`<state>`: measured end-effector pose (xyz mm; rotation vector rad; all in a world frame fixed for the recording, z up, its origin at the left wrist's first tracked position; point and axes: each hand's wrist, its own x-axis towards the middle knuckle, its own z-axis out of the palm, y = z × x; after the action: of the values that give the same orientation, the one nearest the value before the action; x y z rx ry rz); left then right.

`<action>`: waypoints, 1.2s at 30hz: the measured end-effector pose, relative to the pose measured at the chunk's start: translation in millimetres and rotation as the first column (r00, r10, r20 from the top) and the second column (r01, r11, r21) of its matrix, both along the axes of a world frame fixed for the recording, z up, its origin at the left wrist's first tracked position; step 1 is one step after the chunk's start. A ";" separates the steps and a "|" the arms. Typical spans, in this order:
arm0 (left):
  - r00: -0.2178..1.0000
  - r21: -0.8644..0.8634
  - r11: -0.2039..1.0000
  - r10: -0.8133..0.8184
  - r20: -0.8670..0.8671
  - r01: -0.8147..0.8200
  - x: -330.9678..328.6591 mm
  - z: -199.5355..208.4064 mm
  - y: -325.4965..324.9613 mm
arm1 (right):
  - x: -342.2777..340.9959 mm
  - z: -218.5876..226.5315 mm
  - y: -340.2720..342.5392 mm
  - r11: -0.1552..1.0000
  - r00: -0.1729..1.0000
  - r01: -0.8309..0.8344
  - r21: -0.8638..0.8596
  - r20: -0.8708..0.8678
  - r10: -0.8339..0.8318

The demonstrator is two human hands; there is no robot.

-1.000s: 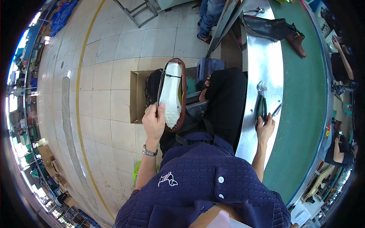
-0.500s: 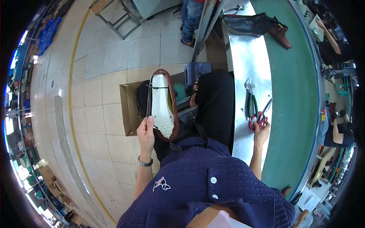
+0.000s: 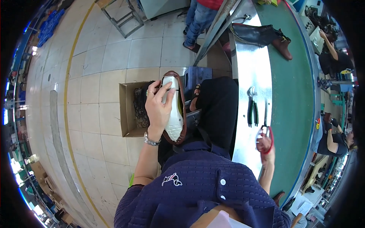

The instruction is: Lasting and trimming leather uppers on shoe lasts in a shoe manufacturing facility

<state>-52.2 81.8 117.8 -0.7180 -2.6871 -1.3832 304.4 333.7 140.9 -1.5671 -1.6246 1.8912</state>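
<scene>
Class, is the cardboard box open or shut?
Open: looking down into the cardboard box, you can see a dark tangle inside.

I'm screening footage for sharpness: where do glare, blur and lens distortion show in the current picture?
Head view: glare streaks the long silvery metal bench strip; head view: the bare right hand and red-handled metal scissors look motion-blurred, the bare left hand comparatively sharp; head view: the yellow painted floor line bows with the fisheye lens.

Right hand (image 3: pixel 265 147) and red-handled scissors (image 3: pixel 270 133) blur; left hand (image 3: pixel 159 109) partly hides the shoe (image 3: pixel 174 121).
</scene>
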 end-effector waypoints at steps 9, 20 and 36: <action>0.984 0.037 0.990 0.138 -0.115 -0.135 15.4 -13.0 -0.1 | -167.6 40.1 -103.6 0.514 0.755 -0.654 -0.555 -0.432 0.494; 0.951 0.090 0.977 0.210 -0.228 -0.194 16.1 -24.0 6.0 | -207.7 24.9 -126.4 0.631 0.716 -0.690 -0.353 -0.211 0.665; 0.843 0.241 0.969 0.170 -0.511 -0.050 20.2 -19.5 -0.9 | -122.9 -29.0 18.1 0.720 0.927 -0.307 0.622 0.367 0.078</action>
<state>-32.0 80.9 98.2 -0.7695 -2.0764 -1.2053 181.5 351.8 112.0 -1.4362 -2.3379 0.9109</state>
